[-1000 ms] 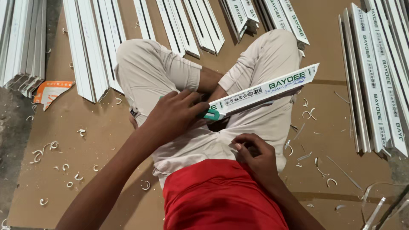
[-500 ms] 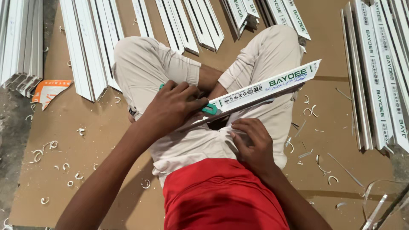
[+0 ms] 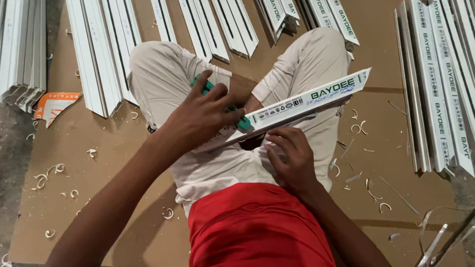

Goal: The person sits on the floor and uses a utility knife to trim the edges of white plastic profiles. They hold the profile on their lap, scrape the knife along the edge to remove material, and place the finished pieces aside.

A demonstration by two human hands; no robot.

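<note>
I count two hands, left hand (image 3: 203, 118) and right hand (image 3: 292, 158); one green knife (image 3: 243, 123); one held white strip (image 3: 316, 99); one orange wrapper (image 3: 54, 105).

Strip (image 3: 316, 99): a long, narrow white plastic profile printed with green and dark lettering; held slanted across the lap, its far end raised toward the upper right past the right knee, its near end hidden under the left hand; the lower edge is gripped from beneath by the right hand.
Strip end: cut at an angle, free in the air above the brown board floor.
Knife (image 3: 225, 101): a green-handled cutter, mostly covered by the left hand's fingers; green is seen above the knuckles and again at the strip's face, where its front end is pressed against the white surface. Blade: cannot be made out.
</note>
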